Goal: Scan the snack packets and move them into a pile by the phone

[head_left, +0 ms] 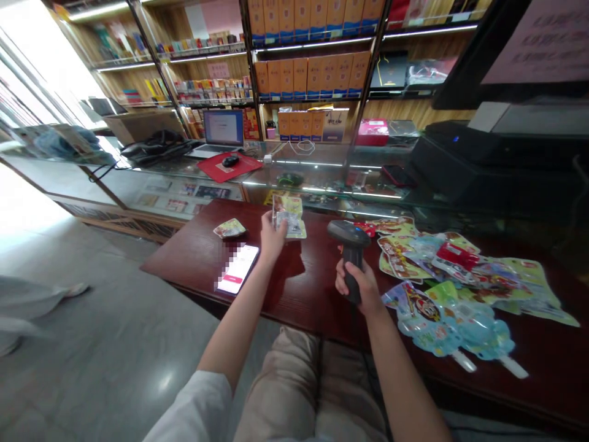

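My left hand (273, 236) is closed on the left edge of a yellow-green snack packet (294, 215), held upright above the dark red table (288, 298). In my right hand (359, 279) is a black barcode scanner (350, 236), its handle wrapped by my fingers and its head raised. Left of my left hand lies a second snack packet (230, 228), flat on the wood. A phone (237, 270) with a lit, partly blurred screen rests just below that packet, close to my left forearm.
Snack packets (405, 252) pile up on the right, with blue pouches (478, 328) in front. Behind the table runs a glass counter (322, 166) bearing a laptop (224, 129), a mouse (230, 160) on a red mat, and another phone (398, 176). A person's legs (32, 294) show at far left.
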A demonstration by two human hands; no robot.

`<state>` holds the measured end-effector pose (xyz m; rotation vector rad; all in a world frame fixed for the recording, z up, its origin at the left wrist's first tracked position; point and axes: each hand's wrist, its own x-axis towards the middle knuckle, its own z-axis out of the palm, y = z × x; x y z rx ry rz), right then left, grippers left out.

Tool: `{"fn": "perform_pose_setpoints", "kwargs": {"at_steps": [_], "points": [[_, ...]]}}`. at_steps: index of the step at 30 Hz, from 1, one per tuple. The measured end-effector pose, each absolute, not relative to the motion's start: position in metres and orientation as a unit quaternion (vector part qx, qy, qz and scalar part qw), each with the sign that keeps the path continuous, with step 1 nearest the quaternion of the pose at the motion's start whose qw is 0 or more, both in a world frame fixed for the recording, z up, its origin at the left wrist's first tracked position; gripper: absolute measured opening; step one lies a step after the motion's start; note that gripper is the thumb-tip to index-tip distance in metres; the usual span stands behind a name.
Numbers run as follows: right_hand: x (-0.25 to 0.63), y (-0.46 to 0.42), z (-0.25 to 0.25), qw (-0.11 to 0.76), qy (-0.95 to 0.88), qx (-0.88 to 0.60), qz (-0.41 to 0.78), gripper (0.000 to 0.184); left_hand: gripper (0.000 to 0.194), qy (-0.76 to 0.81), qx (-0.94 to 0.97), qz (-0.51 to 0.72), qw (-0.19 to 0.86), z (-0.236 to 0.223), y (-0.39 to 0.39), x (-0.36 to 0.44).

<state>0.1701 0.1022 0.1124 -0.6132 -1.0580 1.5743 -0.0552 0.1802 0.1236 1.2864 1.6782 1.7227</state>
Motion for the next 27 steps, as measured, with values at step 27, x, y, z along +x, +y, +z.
{"fn": "perform_pose_setpoints", "kwargs": {"at_steps": [27], "points": [[0.088,0.119,0.119,0.480,-0.457,-0.210,0.719,0.040,0.058,0.829,0.446,0.336,-0.027,0.101,0.188,-0.219]]}}
